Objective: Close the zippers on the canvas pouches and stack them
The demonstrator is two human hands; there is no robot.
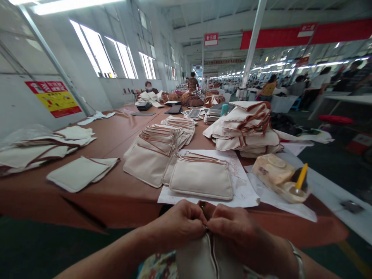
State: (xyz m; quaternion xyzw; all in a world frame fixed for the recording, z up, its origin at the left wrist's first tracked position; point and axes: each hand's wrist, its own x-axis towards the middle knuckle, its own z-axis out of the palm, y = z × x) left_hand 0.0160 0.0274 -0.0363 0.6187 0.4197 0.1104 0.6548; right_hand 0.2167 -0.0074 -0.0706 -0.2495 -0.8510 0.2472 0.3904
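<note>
Close to my body, at the table's front edge, I hold a cream pouch (194,257) with a dark zipper-like opening running down its middle. My left hand (181,221) pinches the upper end of this opening, fingers closed. Right beside it my right hand (238,228), also closed, grips the other side of the same end. A bit of brown trim sticks up between the fingers; what exactly the fingertips press is hidden. Just beyond my hands a flat cream pouch (202,176) with brown edging lies on white paper (247,193).
Overlapping cream pouches (148,159) lie on the brown table (116,193) left of the paper. A tall pile of cream pieces (247,128) stands at right, near a plastic-wrapped container (274,170) with a yellow-handled tool (301,176). More cream pieces (78,172) lie at left.
</note>
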